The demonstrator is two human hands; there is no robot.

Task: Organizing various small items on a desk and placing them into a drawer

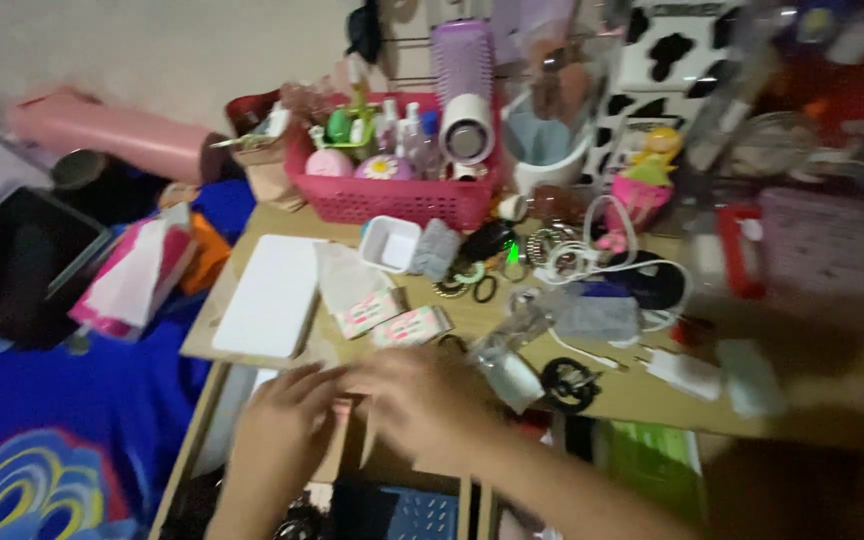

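My left hand and my right hand meet at the front edge of a low wooden table, above an open drawer. Both are blurred by motion. Their fingers come together over something small and pale that I cannot make out. Just beyond my hands lie two small patterned packets and a clear plastic wrapper. A flat white box lies to the left on the table.
A pink basket full of bottles and toiletries stands at the back. White cables, hair ties, a black ring and small white items litter the tabletop. A pink bottle, a tablet and a tissue pack lie on blue bedding at left.
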